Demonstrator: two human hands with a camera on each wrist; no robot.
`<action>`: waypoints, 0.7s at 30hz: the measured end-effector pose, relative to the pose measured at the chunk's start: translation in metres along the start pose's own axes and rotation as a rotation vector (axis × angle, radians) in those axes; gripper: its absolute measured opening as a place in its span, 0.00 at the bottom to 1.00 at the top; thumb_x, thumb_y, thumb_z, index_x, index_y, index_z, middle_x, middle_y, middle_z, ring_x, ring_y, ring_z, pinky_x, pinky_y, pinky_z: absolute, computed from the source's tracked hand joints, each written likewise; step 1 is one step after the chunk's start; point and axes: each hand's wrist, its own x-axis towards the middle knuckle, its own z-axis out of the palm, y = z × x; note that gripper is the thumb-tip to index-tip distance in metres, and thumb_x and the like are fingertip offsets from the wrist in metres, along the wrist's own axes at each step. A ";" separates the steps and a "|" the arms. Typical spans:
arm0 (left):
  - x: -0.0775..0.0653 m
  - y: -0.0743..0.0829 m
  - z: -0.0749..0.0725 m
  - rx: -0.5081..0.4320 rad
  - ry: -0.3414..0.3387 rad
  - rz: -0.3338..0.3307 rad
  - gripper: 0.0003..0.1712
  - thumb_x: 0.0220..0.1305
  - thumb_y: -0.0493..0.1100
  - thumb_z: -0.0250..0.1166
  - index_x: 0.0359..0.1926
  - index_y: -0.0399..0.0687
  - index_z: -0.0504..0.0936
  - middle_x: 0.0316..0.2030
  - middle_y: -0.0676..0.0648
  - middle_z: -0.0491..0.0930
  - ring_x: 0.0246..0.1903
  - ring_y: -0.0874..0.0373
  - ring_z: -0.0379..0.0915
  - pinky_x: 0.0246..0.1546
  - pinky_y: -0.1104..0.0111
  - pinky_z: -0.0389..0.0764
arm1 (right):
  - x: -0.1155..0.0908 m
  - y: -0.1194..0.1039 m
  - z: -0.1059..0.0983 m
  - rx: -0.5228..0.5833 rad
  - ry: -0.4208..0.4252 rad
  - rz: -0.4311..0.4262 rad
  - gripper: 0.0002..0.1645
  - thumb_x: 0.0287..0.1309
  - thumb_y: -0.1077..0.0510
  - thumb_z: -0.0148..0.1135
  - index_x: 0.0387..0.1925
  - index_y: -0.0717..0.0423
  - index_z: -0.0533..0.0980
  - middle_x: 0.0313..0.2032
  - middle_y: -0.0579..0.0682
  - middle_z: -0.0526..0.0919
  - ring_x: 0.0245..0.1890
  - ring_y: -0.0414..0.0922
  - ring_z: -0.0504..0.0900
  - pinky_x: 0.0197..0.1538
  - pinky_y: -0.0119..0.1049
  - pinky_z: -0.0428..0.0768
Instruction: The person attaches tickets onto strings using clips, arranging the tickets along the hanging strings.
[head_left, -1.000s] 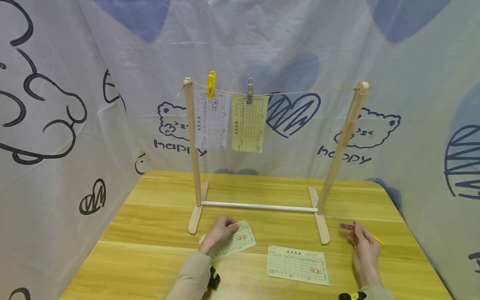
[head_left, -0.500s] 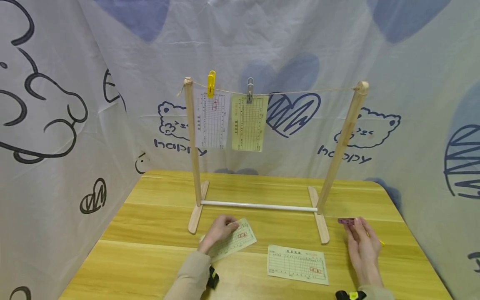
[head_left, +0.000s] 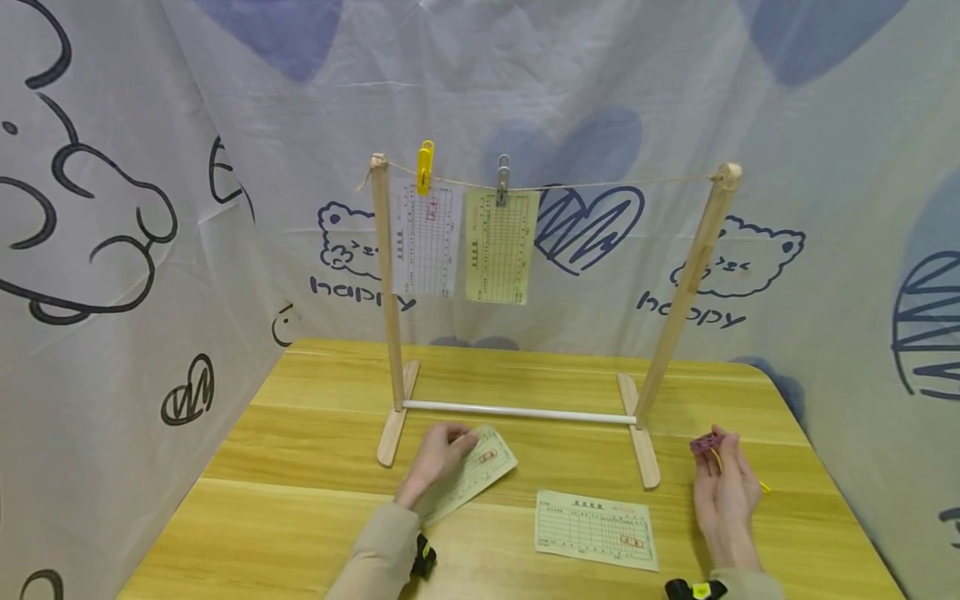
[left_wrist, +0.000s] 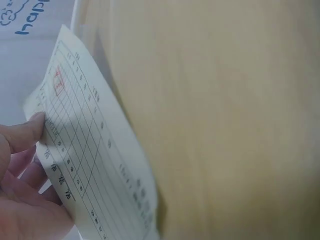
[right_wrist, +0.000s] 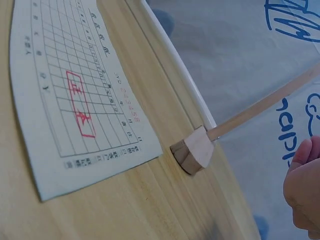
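My left hand (head_left: 438, 458) pinches a pale green printed slip (head_left: 480, 467) with a red stamp, between thumb and fingers. In the left wrist view that slip (left_wrist: 95, 150) stands tilted, partly off the tabletop. My right hand (head_left: 727, 496) holds a small purple clothespin (head_left: 705, 442) at its fingertips. A thin yellow piece (head_left: 764, 487) shows beside this hand; whether it is held or lies on the table I cannot tell. Between the hands a second green slip (head_left: 596, 529) lies flat. Only part of the right hand (right_wrist: 305, 187) shows in the right wrist view, its clothespin hidden.
A wooden stand with two posts (head_left: 686, 292) and a white crossbar (head_left: 517, 411) carries a string (head_left: 622, 182). On it hang a white slip (head_left: 426, 250) under a yellow clothespin (head_left: 425, 167) and a green slip (head_left: 501, 258) under a grey clothespin (head_left: 502, 179).
The left hand has raised its slip a little and tilted it more steeply. In the right hand's fingers the purple clothespin has turned, now angled upward.
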 end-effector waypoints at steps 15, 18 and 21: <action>0.001 0.028 -0.002 -0.205 0.179 0.024 0.11 0.68 0.42 0.66 0.42 0.38 0.88 0.38 0.39 0.88 0.34 0.62 0.80 0.37 0.76 0.79 | -0.012 0.002 0.014 0.031 -0.072 0.026 0.13 0.64 0.69 0.60 0.48 0.69 0.81 0.42 0.55 0.83 0.40 0.46 0.82 0.49 0.35 0.82; 0.000 0.033 -0.002 -0.272 0.212 0.025 0.12 0.67 0.42 0.67 0.43 0.37 0.88 0.39 0.37 0.88 0.36 0.58 0.82 0.38 0.77 0.79 | -0.013 0.003 0.017 0.041 -0.077 0.027 0.11 0.64 0.70 0.60 0.47 0.70 0.81 0.40 0.56 0.83 0.39 0.46 0.82 0.48 0.34 0.82; -0.001 0.039 -0.002 -0.341 0.228 0.026 0.13 0.66 0.42 0.68 0.43 0.35 0.87 0.40 0.35 0.88 0.38 0.55 0.84 0.38 0.78 0.80 | -0.014 0.005 0.019 0.041 -0.126 0.021 0.10 0.65 0.70 0.58 0.45 0.71 0.81 0.39 0.57 0.83 0.38 0.47 0.82 0.48 0.34 0.81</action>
